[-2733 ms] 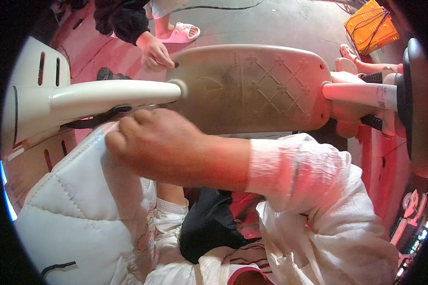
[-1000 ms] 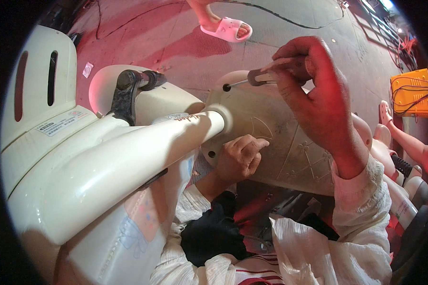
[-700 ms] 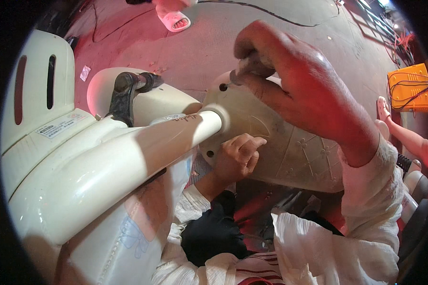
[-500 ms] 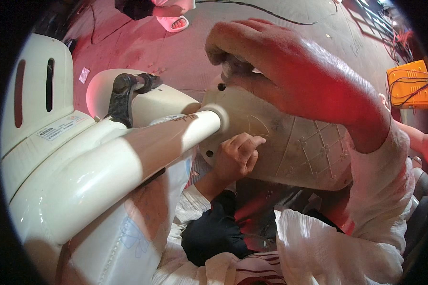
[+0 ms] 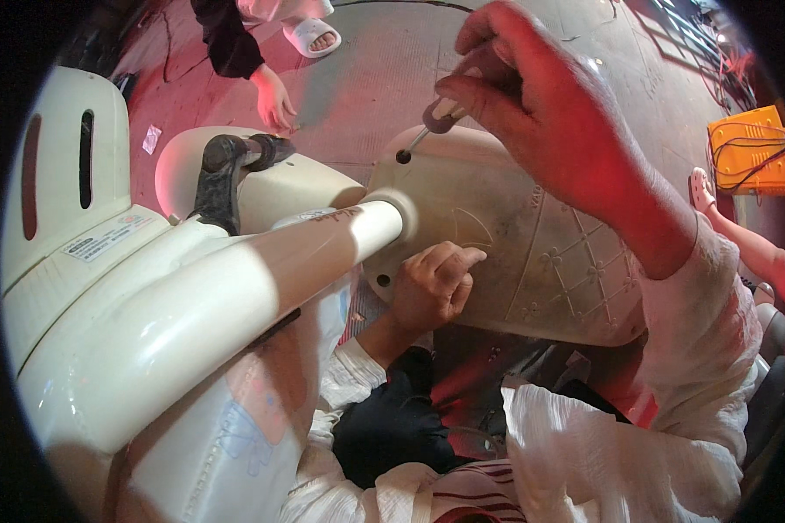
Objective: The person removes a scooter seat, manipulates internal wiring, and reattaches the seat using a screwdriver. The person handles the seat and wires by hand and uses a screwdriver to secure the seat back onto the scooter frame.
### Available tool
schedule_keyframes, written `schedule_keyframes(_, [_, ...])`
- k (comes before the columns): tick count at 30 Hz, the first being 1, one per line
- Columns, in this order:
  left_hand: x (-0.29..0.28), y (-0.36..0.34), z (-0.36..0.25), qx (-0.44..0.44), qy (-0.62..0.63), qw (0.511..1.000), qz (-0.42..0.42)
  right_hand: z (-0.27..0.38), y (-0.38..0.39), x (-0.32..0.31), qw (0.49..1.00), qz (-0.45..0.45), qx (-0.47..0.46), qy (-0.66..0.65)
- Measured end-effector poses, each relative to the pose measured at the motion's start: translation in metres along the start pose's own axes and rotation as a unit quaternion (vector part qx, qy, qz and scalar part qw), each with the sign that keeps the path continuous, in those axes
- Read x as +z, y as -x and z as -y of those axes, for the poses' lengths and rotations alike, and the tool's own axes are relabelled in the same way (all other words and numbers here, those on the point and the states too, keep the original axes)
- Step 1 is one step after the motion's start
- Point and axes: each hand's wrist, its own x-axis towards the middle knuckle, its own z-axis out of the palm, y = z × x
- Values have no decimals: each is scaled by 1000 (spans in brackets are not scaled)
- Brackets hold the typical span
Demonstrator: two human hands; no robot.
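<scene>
A pale plastic panel [image 5: 506,292] with raised flower and lattice patterns lies in front of me, joined to a thick white tube [image 5: 310,253]. My right hand [image 5: 541,113] is closed around the handle of a screwdriver [image 5: 440,115]. The screwdriver slants down to the left, its tip at the dark hole [image 5: 403,157] in the panel's far left corner. On the near left part of the panel rests my left hand [image 5: 433,286], fingers curled; whatever they hold, if anything, is hidden. A second hole [image 5: 384,281] shows left of that hand.
On the left stands a white slotted backrest [image 5: 83,148], with a black bracket [image 5: 221,179] on a rounded white part. Another person's hand [image 5: 275,100] reaches down beyond it. An orange box with cables [image 5: 750,152] is at the right, near another person's leg [image 5: 741,235].
My right hand has lifted and tilted, bringing the screwdriver and the corner hole into sight. Another person's arm now reaches in at the far left. My left hand stays put.
</scene>
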Motion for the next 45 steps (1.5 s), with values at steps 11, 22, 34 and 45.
schedule_keyframes(11, [3, -1, 1, 5, 7, 1000, -20, 12, -77, -16, 917, 371, -149, -12])
schedule_keyframes(22, [2, 3, 2, -4, 9, 1000, -8, -1, -60, 20, 940, 264, -180, 119])
schedule_keyframes(34, [4, -1, 2, 13, 2, 1000, -11, 17, -34, 23, 949, 85, -195, 232])
schedule_keyframes(45, [-1, 6, 4, -5, -1, 1000, -19, 21, -31, 44, 959, 76, -184, 201])
